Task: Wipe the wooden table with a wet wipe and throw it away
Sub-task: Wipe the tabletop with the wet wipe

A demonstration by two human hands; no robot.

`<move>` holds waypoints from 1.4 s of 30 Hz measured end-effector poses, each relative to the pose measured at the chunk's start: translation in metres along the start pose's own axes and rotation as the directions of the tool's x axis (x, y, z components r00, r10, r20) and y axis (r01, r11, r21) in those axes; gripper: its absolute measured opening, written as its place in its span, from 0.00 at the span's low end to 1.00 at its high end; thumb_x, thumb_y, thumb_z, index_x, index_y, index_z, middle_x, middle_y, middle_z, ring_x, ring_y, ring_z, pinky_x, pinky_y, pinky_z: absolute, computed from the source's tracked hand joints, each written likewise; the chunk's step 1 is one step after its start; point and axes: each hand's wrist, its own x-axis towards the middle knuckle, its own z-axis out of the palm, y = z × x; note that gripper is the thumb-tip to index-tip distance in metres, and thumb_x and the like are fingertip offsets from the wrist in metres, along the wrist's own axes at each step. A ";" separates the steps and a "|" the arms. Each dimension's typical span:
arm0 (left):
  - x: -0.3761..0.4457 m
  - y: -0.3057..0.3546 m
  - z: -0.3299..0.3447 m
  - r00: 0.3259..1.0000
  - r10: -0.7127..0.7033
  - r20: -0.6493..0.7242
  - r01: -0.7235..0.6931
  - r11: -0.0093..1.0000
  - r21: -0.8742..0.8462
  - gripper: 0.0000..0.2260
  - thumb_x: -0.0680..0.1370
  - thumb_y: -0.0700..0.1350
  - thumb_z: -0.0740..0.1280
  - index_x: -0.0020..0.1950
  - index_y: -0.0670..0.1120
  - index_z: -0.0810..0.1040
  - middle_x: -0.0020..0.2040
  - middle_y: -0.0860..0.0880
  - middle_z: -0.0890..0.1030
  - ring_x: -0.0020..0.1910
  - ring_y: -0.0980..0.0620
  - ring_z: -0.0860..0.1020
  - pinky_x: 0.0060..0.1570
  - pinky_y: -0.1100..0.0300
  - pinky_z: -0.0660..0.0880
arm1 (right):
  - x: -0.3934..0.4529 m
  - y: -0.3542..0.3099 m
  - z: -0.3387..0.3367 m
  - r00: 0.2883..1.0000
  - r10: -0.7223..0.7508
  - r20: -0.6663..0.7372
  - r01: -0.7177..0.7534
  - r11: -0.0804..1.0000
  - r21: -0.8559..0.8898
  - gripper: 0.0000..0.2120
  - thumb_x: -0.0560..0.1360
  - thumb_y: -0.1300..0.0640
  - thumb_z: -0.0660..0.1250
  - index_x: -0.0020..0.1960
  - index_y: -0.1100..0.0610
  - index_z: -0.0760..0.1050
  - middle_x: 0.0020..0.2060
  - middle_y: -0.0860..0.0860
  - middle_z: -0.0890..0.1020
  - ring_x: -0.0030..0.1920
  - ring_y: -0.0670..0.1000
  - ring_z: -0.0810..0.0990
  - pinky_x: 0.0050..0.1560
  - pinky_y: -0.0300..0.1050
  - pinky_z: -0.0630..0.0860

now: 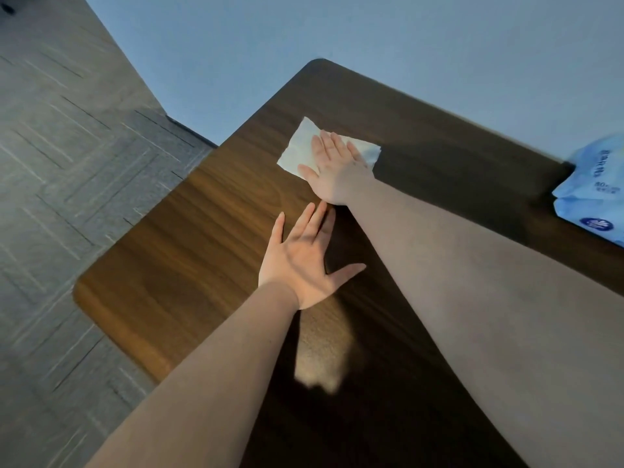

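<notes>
A white wet wipe (305, 148) is pressed flat against the dark wooden tabletop (189, 251) by the right hand (332, 170), near the far rounded corner. The fingers (326, 141) are spread open across the sheet rather than closed around it, a hold that appears meant to keep the whole wipe in contact with the wood during the stroke. The left hand (304, 261) is laid nearer the body, palm up with its fingers released and nothing held, seemingly kept clear of the wiping path. A blue pack of wet wipes (594, 194) is seen at the right edge of the tabletop, well apart from both hands. The wiping step is judged to be under way; no bin is shown, so disposal is not yet begun.
</notes>
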 end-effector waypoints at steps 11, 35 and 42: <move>-0.003 0.001 0.002 0.999 -0.007 0.040 0.005 0.999 0.053 0.44 0.69 0.76 0.37 0.78 0.50 0.41 0.79 0.52 0.41 0.77 0.53 0.39 0.74 0.45 0.38 | -0.088 0.058 0.012 0.992 0.116 0.048 -0.121 0.985 0.120 0.32 0.80 0.39 0.43 0.77 0.53 0.38 0.77 0.51 0.41 0.76 0.50 0.39 0.71 0.47 0.36; -0.013 0.367 0.046 0.768 0.601 0.221 -0.621 0.783 0.029 0.36 0.77 0.68 0.47 0.78 0.50 0.43 0.79 0.53 0.42 0.77 0.55 0.41 0.75 0.50 0.41 | -0.529 0.373 0.071 0.568 0.818 0.088 -0.812 0.539 0.224 0.32 0.80 0.39 0.40 0.77 0.55 0.39 0.77 0.51 0.42 0.76 0.48 0.40 0.74 0.46 0.38; -0.021 0.446 0.072 0.750 0.616 0.242 -0.651 0.751 0.109 0.38 0.74 0.72 0.44 0.78 0.52 0.41 0.79 0.53 0.40 0.76 0.54 0.38 0.73 0.44 0.38 | -0.642 0.420 0.090 0.330 0.937 0.115 -0.924 0.295 0.244 0.33 0.80 0.39 0.41 0.77 0.57 0.41 0.77 0.52 0.45 0.76 0.50 0.42 0.75 0.49 0.42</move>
